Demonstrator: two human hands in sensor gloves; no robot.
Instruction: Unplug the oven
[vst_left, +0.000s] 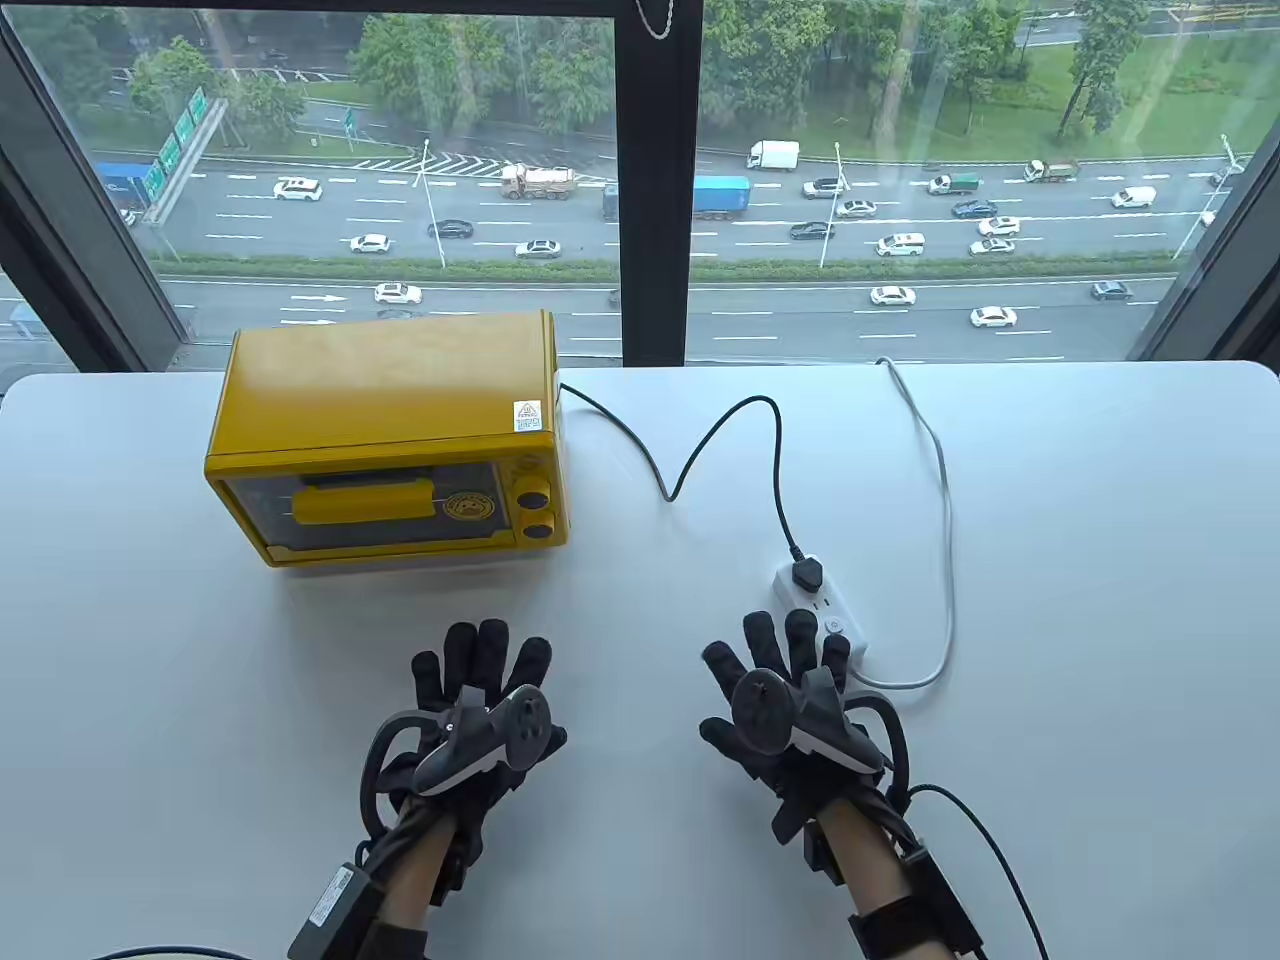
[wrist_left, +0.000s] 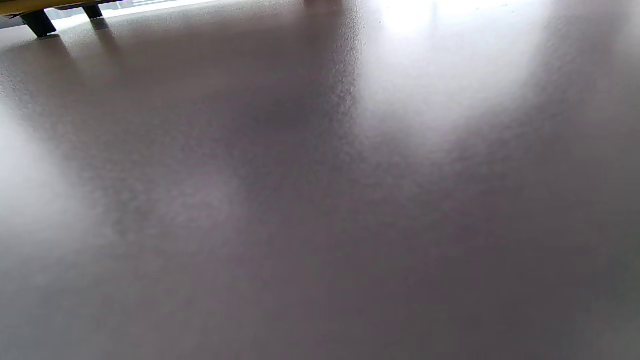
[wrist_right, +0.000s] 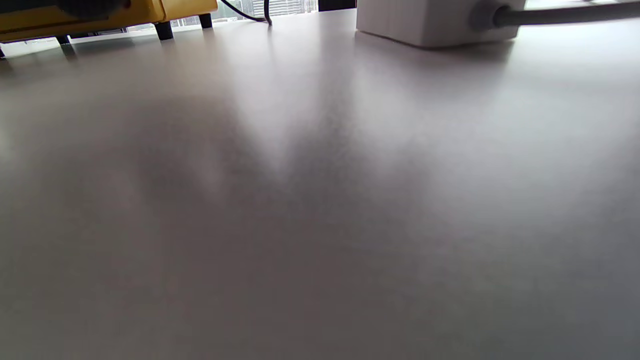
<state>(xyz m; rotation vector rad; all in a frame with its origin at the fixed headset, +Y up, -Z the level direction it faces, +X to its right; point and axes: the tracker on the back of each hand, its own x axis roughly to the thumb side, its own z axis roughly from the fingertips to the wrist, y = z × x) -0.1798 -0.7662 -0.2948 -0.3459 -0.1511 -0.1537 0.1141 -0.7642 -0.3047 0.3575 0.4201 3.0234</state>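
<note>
A yellow toaster oven (vst_left: 390, 440) stands at the back left of the white table (vst_left: 1100, 600). Its black cord (vst_left: 740, 440) runs right to a black plug (vst_left: 806, 575) seated in a white power strip (vst_left: 822, 610). My right hand (vst_left: 790, 690) lies flat with fingers spread, palm down, its fingertips at the strip's near end. My left hand (vst_left: 480, 700) lies flat and spread on the table in front of the oven, holding nothing. The right wrist view shows the strip (wrist_right: 430, 22) and the oven's base (wrist_right: 100, 17); the left wrist view shows the oven's feet (wrist_left: 40, 22).
The strip's grey cable (vst_left: 940, 520) loops right and runs back to the table's far edge at the window. The table's far edge meets a window frame with a dark vertical post (vst_left: 655, 180).
</note>
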